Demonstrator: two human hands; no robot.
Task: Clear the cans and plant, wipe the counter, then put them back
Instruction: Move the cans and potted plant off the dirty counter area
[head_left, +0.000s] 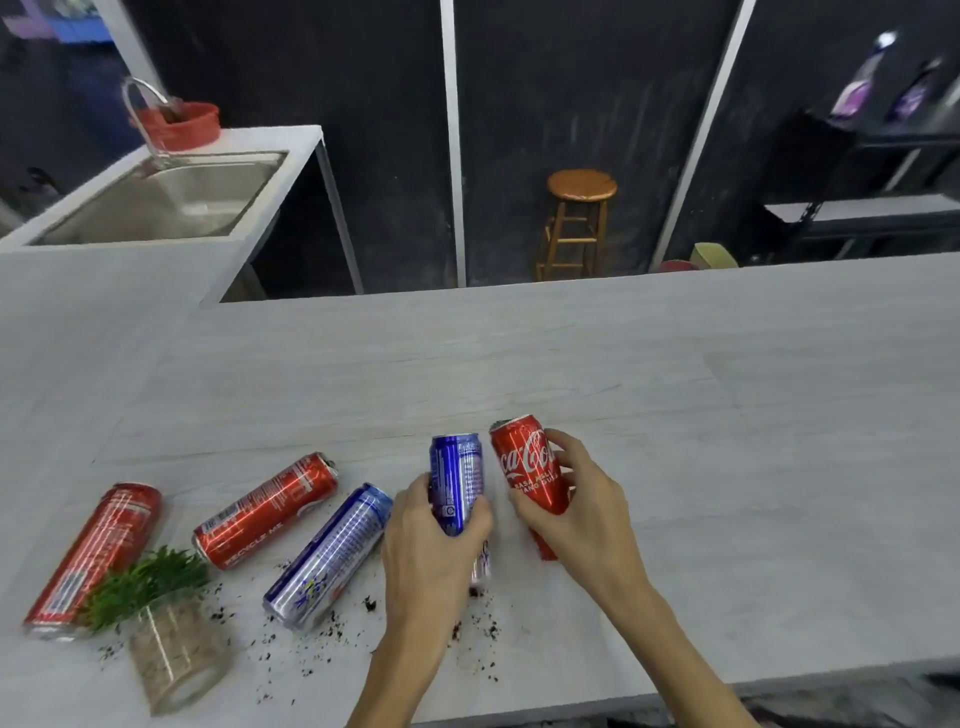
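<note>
Both hands are busy at the near middle of the surface (623, 364). My left hand (431, 545) is wrapped around a blue can (457, 478), fingers closed round its lower half, the can's top pointing away from me. My right hand (582, 509) grips a red Coca-Cola can (530, 467) from the right side, thumb across the front, fingers behind. The two held cans stand close side by side, not quite touching, each tilted a little. I cannot tell whether their bases rest on the surface or are lifted.

Left of my hands, three more cans lie on their sides. A second blue can (327, 556) lies nearest the left hand, angled far-right. Beyond it lies a red can (265, 512) at a similar angle. At the far left, another red can (93, 556) lies steeper, its lower end near the front edge.

The plant (145, 579) lies tipped over between the leftmost red can and the second blue can: green leaves point far-left and touch the leftmost can, and its clear glass pot (176, 654) points toward me. Dark soil crumbs (322, 623) are scattered over the near surface from the pot across to below my left wrist.

Far left, a sink (171, 200) with a tap and a red tub (179, 124). A wooden stool (579, 218) stands beyond the surface.
</note>
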